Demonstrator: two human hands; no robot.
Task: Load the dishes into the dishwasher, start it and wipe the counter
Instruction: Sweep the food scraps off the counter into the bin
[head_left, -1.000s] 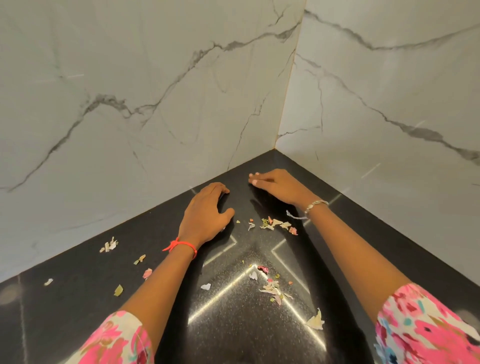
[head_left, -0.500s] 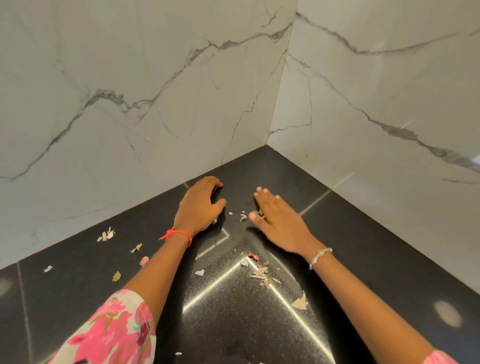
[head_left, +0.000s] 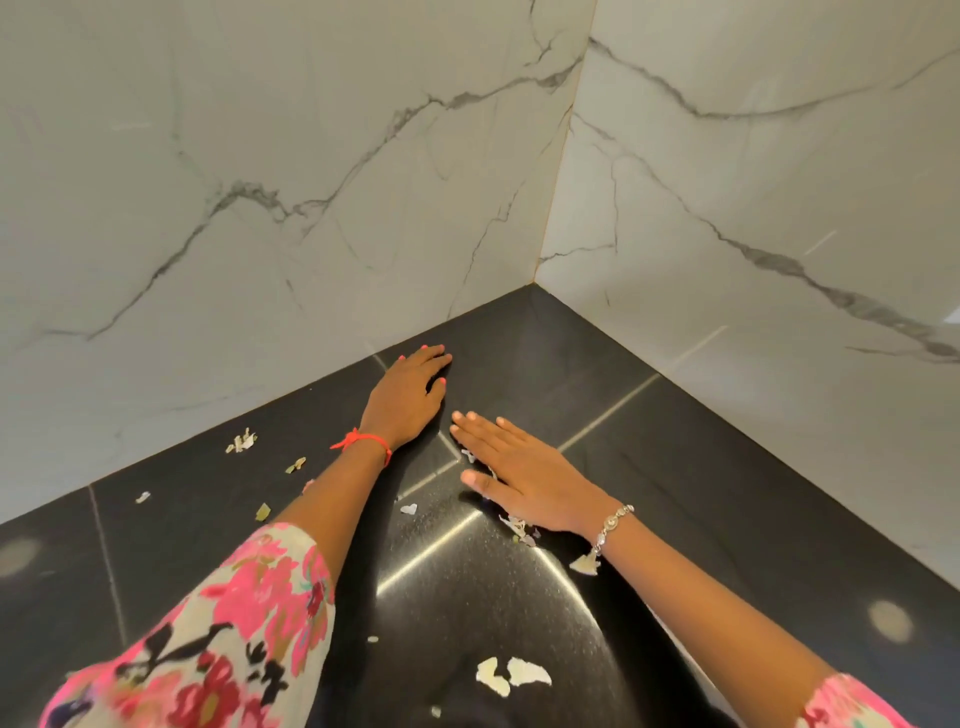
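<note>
The left hand (head_left: 410, 400) rests loose and empty at twelve o'clock on the glossy black stone worktop (head_left: 727, 493), while the right hand (head_left: 519, 473) lies flat over pale torn scraps (head_left: 518, 527), which a bare-palm sweep may scatter floorward.

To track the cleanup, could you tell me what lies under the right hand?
Pale scraps poke out from under the right hand near thumb and wrist. Anything beneath the palm is hidden.
</note>
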